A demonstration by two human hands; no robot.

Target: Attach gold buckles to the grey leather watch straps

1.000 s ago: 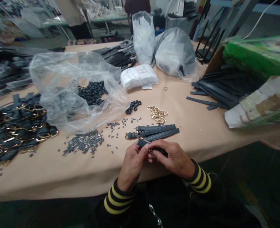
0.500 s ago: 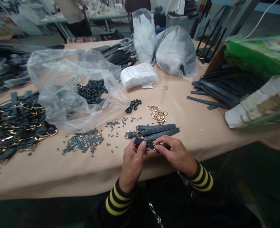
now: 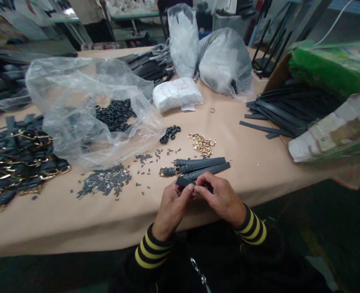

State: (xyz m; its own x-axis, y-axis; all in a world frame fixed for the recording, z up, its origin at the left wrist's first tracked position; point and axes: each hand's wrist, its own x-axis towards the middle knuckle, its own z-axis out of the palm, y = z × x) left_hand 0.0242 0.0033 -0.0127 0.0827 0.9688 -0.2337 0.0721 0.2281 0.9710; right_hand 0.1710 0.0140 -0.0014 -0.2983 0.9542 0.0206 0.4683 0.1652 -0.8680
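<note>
A dark strap (image 3: 184,182) is pinched between the thumb and fingers of my left hand (image 3: 171,205). Close against it, my right hand (image 3: 221,195) has its thumb and fingertips closed on the strap's other end, which is mostly hidden. Just beyond my hands lie several dark straps (image 3: 202,166), some with gold buckles (image 3: 166,171) and loops at their left ends. Behind these is a small heap of loose gold buckles (image 3: 202,144). Dark strap loops (image 3: 169,134) form a little cluster to its left.
Small dark pieces (image 3: 105,181) are scattered left of my hands. A clear plastic bag (image 3: 76,138) holds more loops, and finished-looking buckled straps (image 3: 18,167) are piled far left. At right, plain strips (image 3: 283,112) spill from a green box (image 3: 323,71). White packets and bags stand behind.
My right hand has shifted slightly left, closer to my left hand, and both thumbs now nearly meet at the strap. Less of the strap shows. The view has tilted slightly.
</note>
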